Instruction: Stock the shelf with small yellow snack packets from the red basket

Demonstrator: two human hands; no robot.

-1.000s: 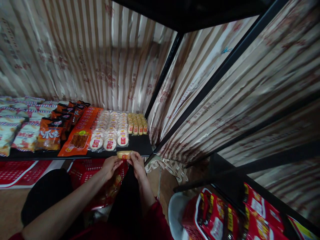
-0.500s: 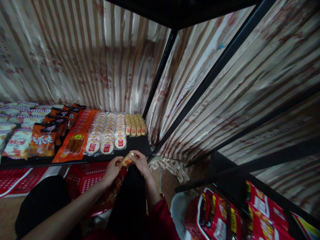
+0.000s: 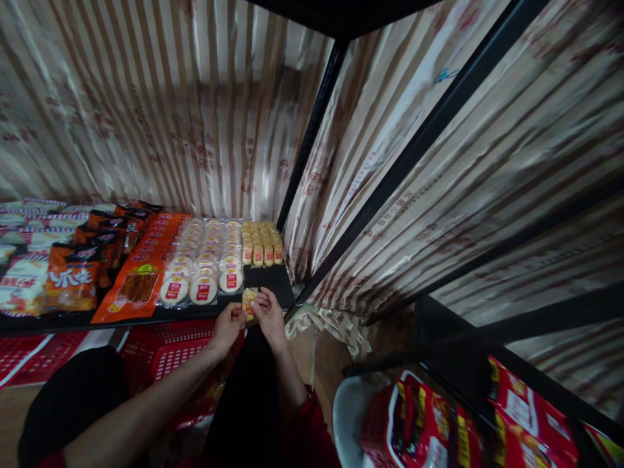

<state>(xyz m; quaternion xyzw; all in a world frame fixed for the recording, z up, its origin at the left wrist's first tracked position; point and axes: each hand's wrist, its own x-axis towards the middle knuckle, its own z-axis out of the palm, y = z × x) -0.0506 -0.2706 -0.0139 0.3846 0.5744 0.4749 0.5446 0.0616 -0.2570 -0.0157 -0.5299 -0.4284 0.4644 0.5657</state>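
Note:
A small yellow wrapped snack cake [image 3: 250, 303] is held upright between my two hands, just at the front edge of the black shelf [image 3: 266, 278]. My left hand [image 3: 228, 328] pinches its left side with the fingertips. From the right, my right hand [image 3: 270, 317] grips it with thumb and fingers. Behind it, rows of matching wrapped snack cakes [image 3: 263, 250] stand at the shelf's right end. Beside those lie rows of round white packaged crackers [image 3: 203, 286] with red labels.
Left along the shelf are a flat orange snack packet [image 3: 129, 305], orange-black bags [image 3: 73, 279] and white bags [image 3: 23, 286]. Below sits a red plastic basket [image 3: 170, 364]. A black metal post [image 3: 316, 130] rises at the corner. Red packages [image 3: 424, 422] fill a basket at lower right.
The snack cake has gone from tilted to upright and moved slightly up toward the shelf edge, both hands with it. The view has shifted a little.

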